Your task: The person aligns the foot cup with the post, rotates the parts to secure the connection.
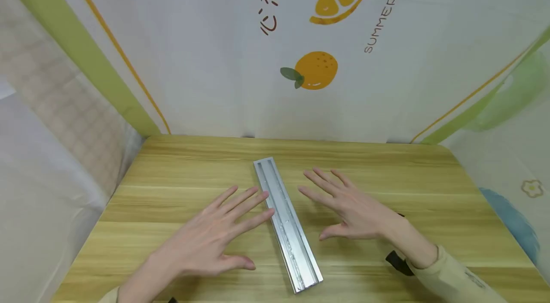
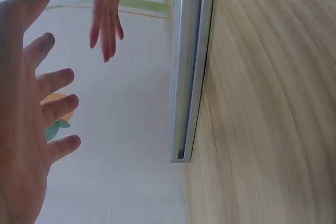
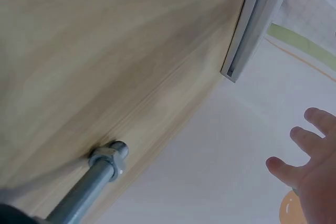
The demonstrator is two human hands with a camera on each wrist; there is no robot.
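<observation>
A silver aluminium profile [image 1: 285,222] with long grooves lies slantwise on the wooden table. My left hand [image 1: 210,238] hovers to its left with fingers spread; its fingertips overlap the profile in the head view. In the left wrist view the left hand [image 2: 21,108] is apart from the profile [image 2: 190,61] and holds nothing. On the other side, my right hand [image 1: 350,207] is raised over the table, fingers spread and thumb apart. The right wrist view shows the right hand [image 3: 317,177] holding nothing, away from the profile's end [image 3: 257,22].
Beneath my right wrist lies a metal rod [image 3: 86,190] with a hexagonal piece near its tip and a dark handle [image 1: 398,263], mostly hidden by the arm. A white cloth with orange prints [image 1: 215,78] hangs behind the table [image 1: 172,174], with more cloth at both sides.
</observation>
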